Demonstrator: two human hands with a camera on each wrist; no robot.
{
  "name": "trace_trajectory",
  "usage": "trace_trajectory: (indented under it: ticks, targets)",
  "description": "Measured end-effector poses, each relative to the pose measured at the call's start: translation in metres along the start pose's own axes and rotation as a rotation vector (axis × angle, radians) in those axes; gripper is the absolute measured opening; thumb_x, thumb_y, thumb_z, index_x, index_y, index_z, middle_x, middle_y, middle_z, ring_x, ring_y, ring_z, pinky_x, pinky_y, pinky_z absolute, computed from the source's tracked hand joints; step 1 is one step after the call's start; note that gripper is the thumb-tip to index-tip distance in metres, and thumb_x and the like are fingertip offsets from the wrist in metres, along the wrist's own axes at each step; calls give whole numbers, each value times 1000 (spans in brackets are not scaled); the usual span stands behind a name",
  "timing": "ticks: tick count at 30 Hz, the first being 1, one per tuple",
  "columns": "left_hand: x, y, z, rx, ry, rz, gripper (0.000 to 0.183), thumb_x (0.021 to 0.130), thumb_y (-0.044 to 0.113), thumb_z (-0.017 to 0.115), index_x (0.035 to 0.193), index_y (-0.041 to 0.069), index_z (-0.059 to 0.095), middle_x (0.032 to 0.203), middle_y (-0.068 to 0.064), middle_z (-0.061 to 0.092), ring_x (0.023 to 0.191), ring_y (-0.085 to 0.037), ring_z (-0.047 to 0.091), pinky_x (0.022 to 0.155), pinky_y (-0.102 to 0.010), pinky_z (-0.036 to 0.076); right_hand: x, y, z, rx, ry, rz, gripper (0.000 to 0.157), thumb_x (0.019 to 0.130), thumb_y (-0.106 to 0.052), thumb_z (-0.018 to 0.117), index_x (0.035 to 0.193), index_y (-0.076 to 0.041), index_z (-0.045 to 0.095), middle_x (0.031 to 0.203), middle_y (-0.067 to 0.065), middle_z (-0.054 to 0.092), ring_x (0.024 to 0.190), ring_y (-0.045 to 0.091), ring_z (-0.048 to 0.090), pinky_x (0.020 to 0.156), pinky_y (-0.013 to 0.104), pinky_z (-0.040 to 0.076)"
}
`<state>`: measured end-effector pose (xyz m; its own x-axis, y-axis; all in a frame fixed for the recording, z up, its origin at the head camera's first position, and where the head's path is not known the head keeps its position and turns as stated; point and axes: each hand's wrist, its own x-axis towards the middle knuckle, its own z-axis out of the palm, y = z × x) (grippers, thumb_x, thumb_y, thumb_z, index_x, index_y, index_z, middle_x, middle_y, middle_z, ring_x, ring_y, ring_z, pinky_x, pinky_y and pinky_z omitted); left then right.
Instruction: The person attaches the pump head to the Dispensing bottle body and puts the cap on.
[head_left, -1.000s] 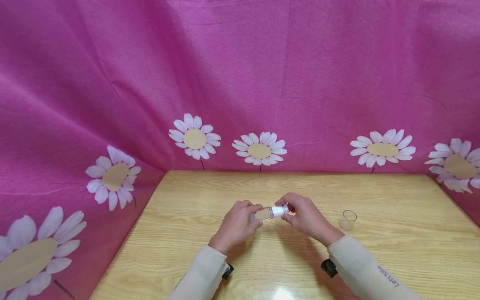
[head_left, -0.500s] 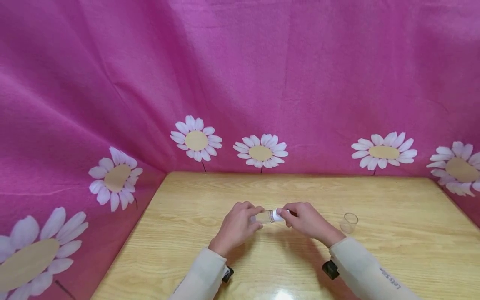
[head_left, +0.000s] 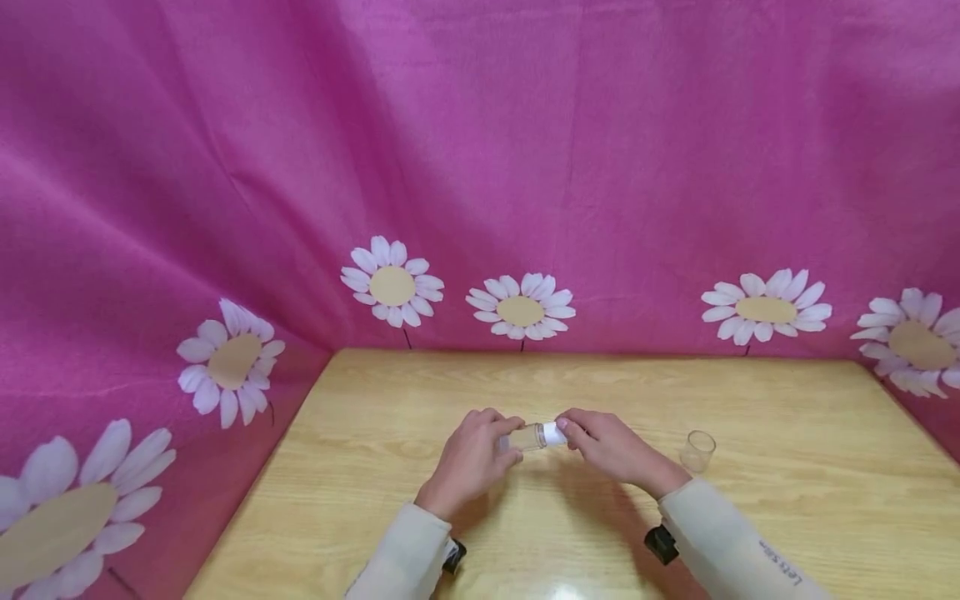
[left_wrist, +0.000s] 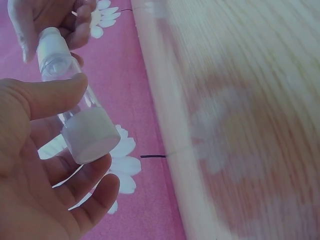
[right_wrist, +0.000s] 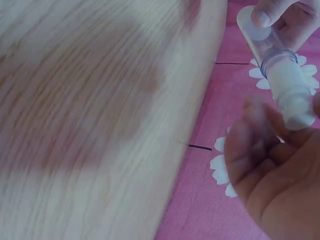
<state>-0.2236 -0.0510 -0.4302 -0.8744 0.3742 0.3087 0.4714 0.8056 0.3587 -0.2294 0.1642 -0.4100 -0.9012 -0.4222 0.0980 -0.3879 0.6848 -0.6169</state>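
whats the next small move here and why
Probably a gentle twist of the white top by the right hand, since that hand is right at it and the left hand grips the clear bottle, which should steady it.

pink daisy-printed cloth (head_left: 637, 167) behind a pale wooden table (head_left: 390, 400)

Table (head_left: 322, 475), left: a hand could pass beside the left hand (head_left: 471, 458).
Middle: the bottle (head_left: 527, 437) and right hand (head_left: 617, 447) bar the way.
Right: a cup (head_left: 698, 452) obstructs, with room to its right.
Far edge: cloth (head_left: 637, 175) blocks passage.
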Motion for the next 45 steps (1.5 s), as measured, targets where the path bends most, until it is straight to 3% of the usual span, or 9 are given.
trace_trajectory:
  ticks: [6,9,14,17,21,29,36,40,45]
  targets:
    - [3,2,-3,0,-11,-7,37,78,31,71,114,25,64,96,3,62,86,-12,51,67,-22,42,1,-4,-2,5,66,1,46,96,-41,39,126,-7,49,106,9,63,86,13,59,70,28,46]
    - [3,3,-3,-5,-14,-4,37,78,31,71,114,26,64,97,3,63,86,-13,51,67,-22,42,0,-3,-5,3,107,-20,50,90,-39,52,129,-7,45,108,8,59,84,14,55,66,26,44]
    - [3,3,-3,-13,-13,-11,37,77,30,72,113,25,65,97,2,63,85,-13,51,66,-22,42,-3,1,-7,-21,184,-145,48,75,-19,73,117,-13,50,106,2,57,84,15,52,62,21,41]
    - [3,2,-2,-12,-9,-11,37,77,30,72,112,24,65,96,2,63,84,-13,51,65,-22,42,-3,3,-5,-22,193,-215,37,74,-8,73,105,-14,54,96,-3,58,78,12,52,60,20,40]
    - [3,2,-2,-13,-13,-12,36,76,30,73,112,25,65,96,2,63,83,-12,50,65,-21,41,-3,5,-2,-20,206,-242,29,75,-4,71,97,-16,56,86,-7,57,71,6,51,57,18,40]
    - [1,3,-3,7,-5,-1,37,77,30,72,112,24,65,95,2,62,83,-13,51,66,-22,41,-3,4,-1,-24,218,-229,28,76,-4,71,97,-17,57,86,-7,59,71,5,50,56,18,40]
    - [1,4,-4,16,6,1,37,77,30,72,113,25,65,95,4,62,85,-12,51,66,-22,42,-2,2,-2,-16,124,-95,13,88,-26,60,96,-16,62,69,-6,54,60,8,46,51,20,38]
    - [1,4,-3,11,-6,2,37,77,31,72,113,26,65,96,4,62,86,-12,51,67,-22,43,-2,3,-2,-27,67,-35,21,92,-34,52,98,-16,62,66,-5,52,56,7,43,50,21,37]
    - [0,4,-3,6,-16,-9,37,77,31,71,114,28,64,97,4,62,87,-12,51,68,-23,43,-4,6,-2,-24,42,-43,38,91,-39,51,118,-13,54,83,-3,59,70,8,52,58,21,41]
